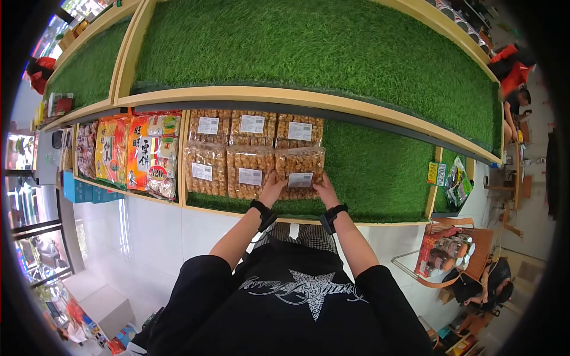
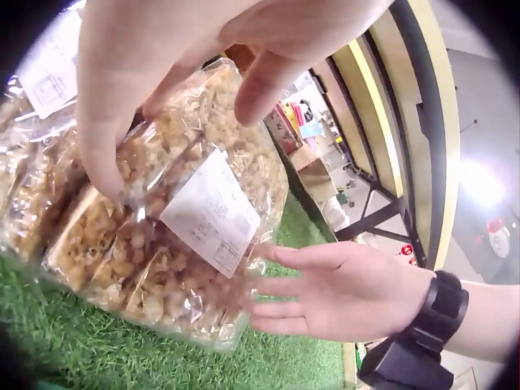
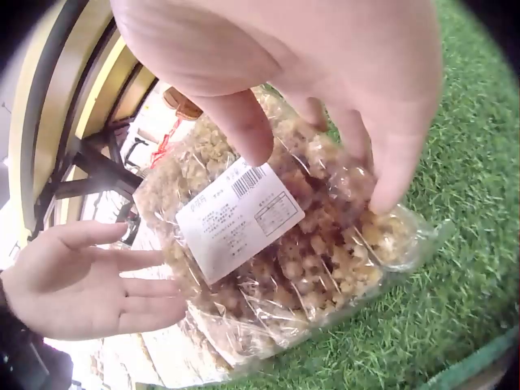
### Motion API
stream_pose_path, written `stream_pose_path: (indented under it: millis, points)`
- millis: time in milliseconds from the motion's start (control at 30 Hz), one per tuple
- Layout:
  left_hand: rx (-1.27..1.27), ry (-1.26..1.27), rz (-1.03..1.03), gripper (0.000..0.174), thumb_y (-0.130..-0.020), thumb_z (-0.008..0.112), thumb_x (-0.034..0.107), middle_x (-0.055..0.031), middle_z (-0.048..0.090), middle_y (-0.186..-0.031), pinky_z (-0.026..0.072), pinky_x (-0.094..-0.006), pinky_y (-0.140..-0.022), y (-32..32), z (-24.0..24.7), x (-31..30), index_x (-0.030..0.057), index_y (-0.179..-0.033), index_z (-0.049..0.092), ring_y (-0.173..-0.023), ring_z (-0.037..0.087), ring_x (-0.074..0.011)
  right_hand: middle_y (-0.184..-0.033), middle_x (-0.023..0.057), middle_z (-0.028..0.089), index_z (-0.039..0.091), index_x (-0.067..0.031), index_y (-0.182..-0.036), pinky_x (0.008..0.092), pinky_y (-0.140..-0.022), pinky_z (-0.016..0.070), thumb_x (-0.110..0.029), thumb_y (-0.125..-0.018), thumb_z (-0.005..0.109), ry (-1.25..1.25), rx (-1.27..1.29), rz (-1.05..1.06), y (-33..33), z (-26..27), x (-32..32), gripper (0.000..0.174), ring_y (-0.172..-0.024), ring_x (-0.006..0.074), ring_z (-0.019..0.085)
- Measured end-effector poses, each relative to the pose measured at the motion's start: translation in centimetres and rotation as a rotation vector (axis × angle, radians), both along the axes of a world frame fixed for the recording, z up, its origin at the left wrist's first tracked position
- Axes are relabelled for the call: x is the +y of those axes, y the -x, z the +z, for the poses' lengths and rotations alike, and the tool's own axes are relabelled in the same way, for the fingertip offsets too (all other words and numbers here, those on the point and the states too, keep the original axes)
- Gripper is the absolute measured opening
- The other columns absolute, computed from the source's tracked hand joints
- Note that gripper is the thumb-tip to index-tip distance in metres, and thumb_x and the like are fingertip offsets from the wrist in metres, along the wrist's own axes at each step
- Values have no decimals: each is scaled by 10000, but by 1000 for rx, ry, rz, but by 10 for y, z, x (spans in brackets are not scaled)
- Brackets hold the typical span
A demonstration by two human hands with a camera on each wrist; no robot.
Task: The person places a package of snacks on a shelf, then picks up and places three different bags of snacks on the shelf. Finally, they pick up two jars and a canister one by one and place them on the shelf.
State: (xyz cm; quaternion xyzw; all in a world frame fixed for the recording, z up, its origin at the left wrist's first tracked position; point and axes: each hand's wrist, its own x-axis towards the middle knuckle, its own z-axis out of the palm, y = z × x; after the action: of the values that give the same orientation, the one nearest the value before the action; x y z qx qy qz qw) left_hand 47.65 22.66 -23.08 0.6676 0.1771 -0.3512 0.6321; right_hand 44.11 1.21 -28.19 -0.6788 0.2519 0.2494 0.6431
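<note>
The bag of brown clustered snacks, with a white label, lies at the right end of the front row on green turf. On its left side the left hand touches the wrapping; the right hand touches its right side. In the left wrist view, the right hand has straight fingers against the bag's edge. Extended fingers of the left hand meet the opposite edge in the right wrist view, where the right hand spans the clear plastic beside the label. Some fingertips are hidden.
More snack bags lie left of and behind this one. Beyond a wooden divider are orange and red cracker packs. Turf covers the shelf on the right, and a raised turf shelf runs behind.
</note>
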Motion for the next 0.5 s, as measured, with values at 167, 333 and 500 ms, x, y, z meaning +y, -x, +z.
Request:
stream_pose_path:
  millis: [167, 333, 500]
  points:
    - [-9, -40, 73, 727, -843, 552, 214, -191, 170, -1437, 273, -360, -1023, 15, 1, -4, 18, -1402, 131, -1301, 250, -308, -1444, 151, 194, 61, -125, -1427, 372, -1026, 287, -164, -847, 551, 46, 170, 24, 2, 36, 7, 760, -1312, 296, 234]
    - [-291, -223, -162, 734, -817, 552, 240, -258, 109, -1430, 270, -397, -1027, 24, -9, -11, 29, -1397, 154, -1316, 180, -377, -1453, 158, 157, 5, -126, -1426, 369, -1049, 249, -189, -850, 553, 43, 143, 57, 5, 29, 4, 797, -1327, 293, 201]
    - [-299, -303, -363, 833, -785, 579, 338, -294, 54, -1422, 250, -421, -1036, 12, -14, -19, -17, -1386, 126, -1308, 152, -423, -1464, 179, 84, -22, -101, -1421, 373, -1057, 222, -231, -831, 573, 81, 67, 155, 11, 20, 4, 848, -1341, 311, 142]
